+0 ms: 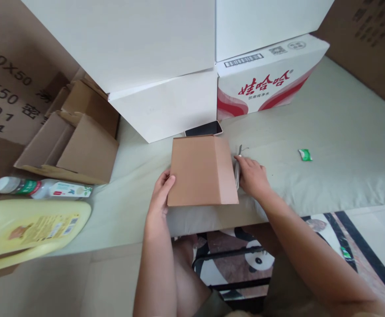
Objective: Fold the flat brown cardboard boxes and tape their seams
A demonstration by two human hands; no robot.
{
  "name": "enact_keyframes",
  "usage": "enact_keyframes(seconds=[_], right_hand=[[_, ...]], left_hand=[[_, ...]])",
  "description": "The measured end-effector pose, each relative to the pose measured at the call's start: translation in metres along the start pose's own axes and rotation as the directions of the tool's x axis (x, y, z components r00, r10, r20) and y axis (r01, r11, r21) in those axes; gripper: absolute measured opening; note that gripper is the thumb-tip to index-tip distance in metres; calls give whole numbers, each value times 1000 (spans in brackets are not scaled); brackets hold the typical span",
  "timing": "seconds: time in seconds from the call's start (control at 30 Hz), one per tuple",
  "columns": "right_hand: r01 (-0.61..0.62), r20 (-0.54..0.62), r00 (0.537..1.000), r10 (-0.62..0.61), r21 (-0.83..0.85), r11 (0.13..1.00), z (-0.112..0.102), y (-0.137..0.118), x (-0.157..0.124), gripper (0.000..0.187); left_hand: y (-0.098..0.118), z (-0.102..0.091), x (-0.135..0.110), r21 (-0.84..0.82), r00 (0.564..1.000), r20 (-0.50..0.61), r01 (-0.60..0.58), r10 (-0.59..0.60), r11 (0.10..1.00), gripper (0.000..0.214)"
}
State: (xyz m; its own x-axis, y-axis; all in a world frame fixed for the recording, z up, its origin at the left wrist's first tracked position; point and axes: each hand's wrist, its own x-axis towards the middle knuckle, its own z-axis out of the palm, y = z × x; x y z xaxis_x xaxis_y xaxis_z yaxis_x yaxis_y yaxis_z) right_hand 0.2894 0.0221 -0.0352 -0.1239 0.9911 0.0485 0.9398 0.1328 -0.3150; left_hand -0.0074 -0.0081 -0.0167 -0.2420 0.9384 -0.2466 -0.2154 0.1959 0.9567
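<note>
A brown cardboard box (pixel 194 171) is tilted toward me over the pale green cloth. My left hand (pixel 161 191) grips its left edge, thumb on the front face and fingers behind. Close against the box's right side, my right hand (pixel 252 174) is closed around a box cutter (pixel 237 174). The cutter's thin grey blade points away from me, and much of its handle is hidden by the fingers. Just behind the box's top edge lies a phone (pixel 204 129) with a dark screen, partly covered.
White cartons (pixel 166 105) are stacked at the back, with a red-printed carton (pixel 265 88) beside them. On the left are open cardboard boxes (pixel 90 145), a plastic bottle (pixel 43 188) and a yellow jug (pixel 30 224). A green wrapper (pixel 305 154) lies to the right.
</note>
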Motion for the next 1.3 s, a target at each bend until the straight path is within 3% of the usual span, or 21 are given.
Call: enact_keyframes(seconds=[0.07,0.23,0.33,0.4,0.5,0.6,0.73,0.87,1.03,1.2,1.3], right_hand=[[0,-4,1000,0,12,1000,1,0,0,62],[19,-143,990,-9,66,998,3,3,-2,52],[169,-126,980,-154,124,978,7,7,-3,48],[286,-113,956,-269,189,939,11,10,-2,55],[439,-104,897,-429,312,843,16,11,-3,71],[494,-85,855,-511,431,755,16,6,-4,83],[441,-119,888,-445,497,747,12,-5,-3,82],[408,-116,906,-406,489,771,6,-8,-2,71],[388,-97,919,-383,405,828,5,-2,-8,78],[358,-173,934,-314,396,846,8,1,-6,84],[328,-212,941,-265,371,869,4,2,-2,74]], left_hand=[[2,1,1,12,999,-1,41,-41,999,62],[13,0,-1,-32,986,61,156,-154,987,62],[15,-3,-1,-85,978,126,177,-165,981,62],[15,-6,0,-122,980,138,158,-141,980,61],[13,-6,1,-190,991,98,105,-88,976,62],[12,-5,2,-241,998,33,55,-48,969,61],[11,-3,3,-238,998,21,66,-63,969,57],[10,-1,1,-183,991,113,98,-78,978,61],[11,-1,-3,-138,977,179,137,-111,981,68],[11,-4,-2,-142,970,185,183,-155,973,61],[10,-5,1,-146,972,138,210,-190,967,56]])
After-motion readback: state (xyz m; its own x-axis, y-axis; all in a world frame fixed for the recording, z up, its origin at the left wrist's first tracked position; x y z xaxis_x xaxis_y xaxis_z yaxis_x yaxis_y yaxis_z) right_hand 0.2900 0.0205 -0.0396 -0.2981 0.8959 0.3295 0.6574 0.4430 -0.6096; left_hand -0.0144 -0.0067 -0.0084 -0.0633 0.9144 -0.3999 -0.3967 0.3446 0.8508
